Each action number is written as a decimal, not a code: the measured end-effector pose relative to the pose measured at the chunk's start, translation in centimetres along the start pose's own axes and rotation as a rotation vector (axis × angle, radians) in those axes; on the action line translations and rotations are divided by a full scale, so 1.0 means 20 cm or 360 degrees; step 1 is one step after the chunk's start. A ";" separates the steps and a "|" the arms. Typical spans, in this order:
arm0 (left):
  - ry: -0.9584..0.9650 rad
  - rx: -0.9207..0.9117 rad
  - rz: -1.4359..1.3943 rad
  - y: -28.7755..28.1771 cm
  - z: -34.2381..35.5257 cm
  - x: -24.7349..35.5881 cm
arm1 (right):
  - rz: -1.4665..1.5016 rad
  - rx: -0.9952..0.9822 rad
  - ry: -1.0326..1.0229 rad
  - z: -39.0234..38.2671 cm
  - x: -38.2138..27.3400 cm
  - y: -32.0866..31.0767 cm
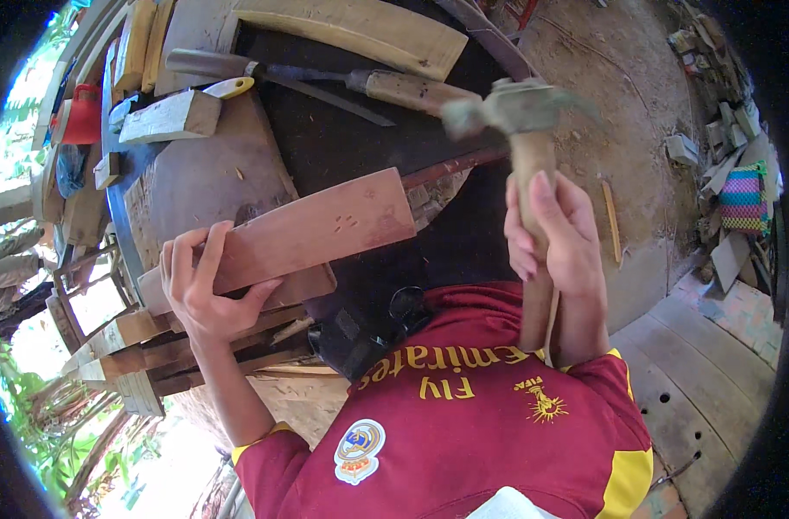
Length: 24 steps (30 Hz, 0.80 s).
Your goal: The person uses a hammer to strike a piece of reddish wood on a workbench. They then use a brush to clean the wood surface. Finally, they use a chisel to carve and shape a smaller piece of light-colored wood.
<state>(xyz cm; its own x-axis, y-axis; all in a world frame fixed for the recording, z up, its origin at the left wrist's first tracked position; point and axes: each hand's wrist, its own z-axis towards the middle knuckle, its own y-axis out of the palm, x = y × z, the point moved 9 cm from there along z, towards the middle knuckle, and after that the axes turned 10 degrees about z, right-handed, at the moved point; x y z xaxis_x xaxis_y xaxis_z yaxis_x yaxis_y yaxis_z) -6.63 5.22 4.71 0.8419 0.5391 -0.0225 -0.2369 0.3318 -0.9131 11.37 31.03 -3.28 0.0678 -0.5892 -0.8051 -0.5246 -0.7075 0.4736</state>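
My left hand [206, 285] grips the near end of a reddish wooden board [325, 227], which lies across a second board beneath it on the round dark workbench [204, 173]. My right hand [557, 238] is closed around the wooden handle of a claw hammer [517, 111], raised with its blurred metal head above the bench's right side. The hammer head hangs to the right of the board's far end, apart from it.
On the bench lie a long chisel-like tool with a wooden handle [403, 86], a pale wood block [174, 117], a curved plank [368, 30] and a yellow-handled tool [230, 86]. Stacked timber [143, 355] sits at lower left. Dirt floor and rubble [714, 130] lie to the right.
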 end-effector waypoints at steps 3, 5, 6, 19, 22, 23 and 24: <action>-0.0007 -0.0014 0.0003 0.00 0.02 0.00 | 0.0290 0.0080 -0.0062 -0.01 0.01 0.01; 0.0001 -0.0003 0.0017 0.01 0.02 0.00 | 0.0296 -0.0016 0.0027 0.00 0.08 0.04; 0.0009 0.0007 0.0024 0.01 0.01 0.00 | 0.0109 -0.0132 0.0175 0.00 0.13 0.07; -0.0128 -0.0099 -0.0175 0.00 0.03 0.02 | 0.0019 0.0071 0.0127 -0.08 0.18 -0.10; -0.0077 -0.0037 -0.0120 -0.01 0.03 0.04 | -0.0044 0.0131 0.0036 -0.08 0.16 -0.15; -0.0065 -0.0002 -0.0095 0.00 0.04 0.04 | -0.0026 0.0128 0.0022 -0.08 0.15 -0.16; -0.0054 0.0033 -0.0069 0.00 0.04 0.04 | -0.0008 0.0124 0.0009 -0.08 0.15 -0.16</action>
<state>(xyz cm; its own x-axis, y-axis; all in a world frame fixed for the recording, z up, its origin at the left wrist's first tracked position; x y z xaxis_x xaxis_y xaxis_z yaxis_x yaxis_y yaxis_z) -6.32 6.38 4.97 0.8349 0.5495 0.0312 -0.2107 0.3714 -0.9042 14.69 30.90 -6.74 0.0751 -0.5879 -0.8054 -0.5884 -0.6782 0.4402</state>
